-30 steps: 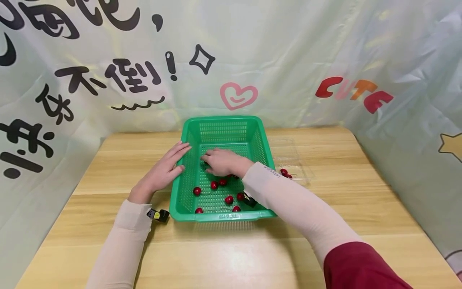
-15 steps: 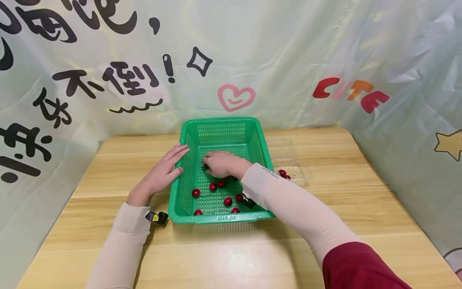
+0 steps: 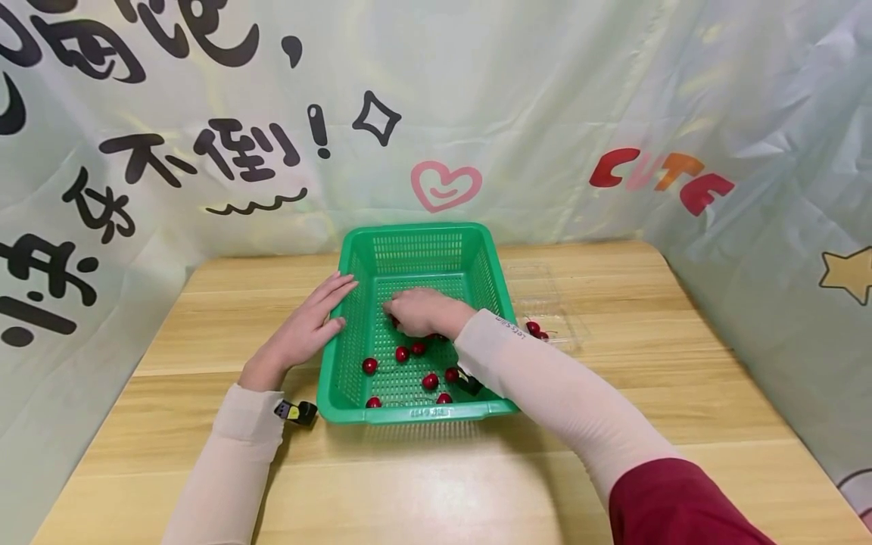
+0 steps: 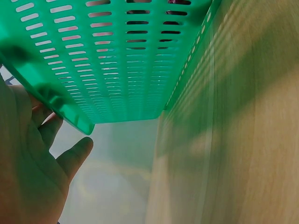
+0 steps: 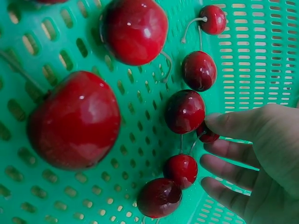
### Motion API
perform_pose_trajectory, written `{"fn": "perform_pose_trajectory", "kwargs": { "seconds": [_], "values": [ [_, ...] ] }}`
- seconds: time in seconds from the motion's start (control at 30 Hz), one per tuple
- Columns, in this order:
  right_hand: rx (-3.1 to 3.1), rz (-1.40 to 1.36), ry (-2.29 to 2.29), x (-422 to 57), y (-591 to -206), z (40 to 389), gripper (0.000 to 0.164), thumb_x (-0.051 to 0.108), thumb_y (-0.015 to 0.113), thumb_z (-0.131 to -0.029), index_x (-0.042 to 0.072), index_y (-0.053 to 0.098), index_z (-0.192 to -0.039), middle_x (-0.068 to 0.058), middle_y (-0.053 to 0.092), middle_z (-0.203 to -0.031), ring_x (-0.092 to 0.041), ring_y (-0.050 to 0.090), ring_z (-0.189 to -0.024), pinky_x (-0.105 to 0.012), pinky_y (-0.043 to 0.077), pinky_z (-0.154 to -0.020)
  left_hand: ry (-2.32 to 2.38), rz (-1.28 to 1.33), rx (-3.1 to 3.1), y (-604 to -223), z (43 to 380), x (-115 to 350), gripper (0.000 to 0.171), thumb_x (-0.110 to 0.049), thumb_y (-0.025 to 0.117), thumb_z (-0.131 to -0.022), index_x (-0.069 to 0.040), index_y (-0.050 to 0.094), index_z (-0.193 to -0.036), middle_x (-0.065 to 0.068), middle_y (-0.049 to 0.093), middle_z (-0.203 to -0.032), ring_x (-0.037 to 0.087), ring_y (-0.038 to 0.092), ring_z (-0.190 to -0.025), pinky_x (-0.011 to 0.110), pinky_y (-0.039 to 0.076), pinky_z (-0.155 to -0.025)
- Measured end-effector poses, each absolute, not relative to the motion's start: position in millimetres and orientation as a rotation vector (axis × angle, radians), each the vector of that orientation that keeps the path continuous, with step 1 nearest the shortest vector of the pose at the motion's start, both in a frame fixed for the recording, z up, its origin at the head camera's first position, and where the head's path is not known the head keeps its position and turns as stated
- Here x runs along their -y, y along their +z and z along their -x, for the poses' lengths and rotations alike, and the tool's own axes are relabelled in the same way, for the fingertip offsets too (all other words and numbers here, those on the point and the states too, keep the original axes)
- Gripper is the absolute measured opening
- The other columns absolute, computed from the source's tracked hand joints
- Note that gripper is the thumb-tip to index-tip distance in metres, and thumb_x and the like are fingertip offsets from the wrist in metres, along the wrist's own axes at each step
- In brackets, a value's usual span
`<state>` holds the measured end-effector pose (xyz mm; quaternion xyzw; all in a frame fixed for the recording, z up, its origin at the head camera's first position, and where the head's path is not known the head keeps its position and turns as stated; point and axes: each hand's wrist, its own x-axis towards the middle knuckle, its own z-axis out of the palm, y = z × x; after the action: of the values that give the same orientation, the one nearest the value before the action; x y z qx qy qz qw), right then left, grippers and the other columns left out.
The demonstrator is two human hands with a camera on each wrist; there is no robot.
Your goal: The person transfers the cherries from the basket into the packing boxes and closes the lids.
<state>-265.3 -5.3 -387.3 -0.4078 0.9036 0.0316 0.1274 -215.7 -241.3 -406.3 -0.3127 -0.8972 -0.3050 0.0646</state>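
Note:
In the head view a green plastic basket (image 3: 417, 414) stands on the table with several red cherries (image 3: 430, 381) on its perforated floor. My left hand (image 3: 300, 333) rests against the basket's left rim, fingers fairly straight and thumb spread; the left wrist view shows those fingers at the rim. Inside the basket, my right hand (image 3: 425, 312) reaches down to the floor. The right wrist view shows its thumb and index finger pinching a small dark-red cherry (image 5: 208, 134), partly hidden behind another cherry (image 5: 185, 111). Other cherries with thin stems lie close by.
A clear plastic box (image 3: 555, 310), holding a few cherries (image 3: 534, 328), lies right of the basket, partly behind the right sleeve (image 3: 545, 378). The wooden table (image 3: 436, 484) meets a printed cloth backdrop (image 3: 531, 91) at its back and sides.
My right hand's fingers have drawn together, and a cherry now shows at their tips. The left hand stays at the rim. The whole head view has shifted slightly.

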Motion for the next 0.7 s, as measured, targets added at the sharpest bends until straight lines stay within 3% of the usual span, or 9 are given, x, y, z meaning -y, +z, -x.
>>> {"fn": "perform_pose_trajectory", "kwargs": {
  "seconds": [0.27, 0.47, 0.7],
  "values": [
    [-2.61, 1.183, 0.073, 5.4, -386.6, 265.2, 0.009, 0.017, 0.058, -0.096, 0.017, 0.063, -0.104, 0.001, 0.063, -0.101, -0.017, 0.059, -0.094, -0.036, 0.049, -0.088, -0.914, 0.943, 2.717, -407.1, 216.3, 241.2, 0.059, -0.015, 0.049, -0.095, -0.009, 0.036, -0.152, 0.008, 0.027, -0.158, 0.029, 0.01, -0.149, 0.06, 0.021, -0.112],
    [-2.606, 1.183, 0.051, 5.3, -386.0, 265.3, 0.007, 0.017, 0.058, -0.096, 0.017, 0.062, -0.102, 0.002, 0.063, -0.096, -0.017, 0.058, -0.088, -0.035, 0.05, -0.084, -0.913, 0.933, 2.718, -407.7, 215.7, 241.1, 0.059, -0.014, 0.049, -0.094, -0.01, 0.036, -0.152, 0.006, 0.027, -0.159, 0.024, 0.008, -0.149, 0.06, 0.022, -0.112],
    [-2.64, 1.206, 0.034, 5.8, -384.5, 264.7, 0.017, 0.016, 0.056, -0.096, 0.015, 0.063, -0.111, -0.001, 0.062, -0.104, -0.018, 0.059, -0.095, -0.036, 0.049, -0.09, -0.918, 0.944, 2.717, -407.6, 216.4, 241.5, 0.059, -0.014, 0.049, -0.095, -0.01, 0.035, -0.152, 0.008, 0.027, -0.158, 0.025, 0.008, -0.149, 0.06, 0.021, -0.113]
  ]
}}
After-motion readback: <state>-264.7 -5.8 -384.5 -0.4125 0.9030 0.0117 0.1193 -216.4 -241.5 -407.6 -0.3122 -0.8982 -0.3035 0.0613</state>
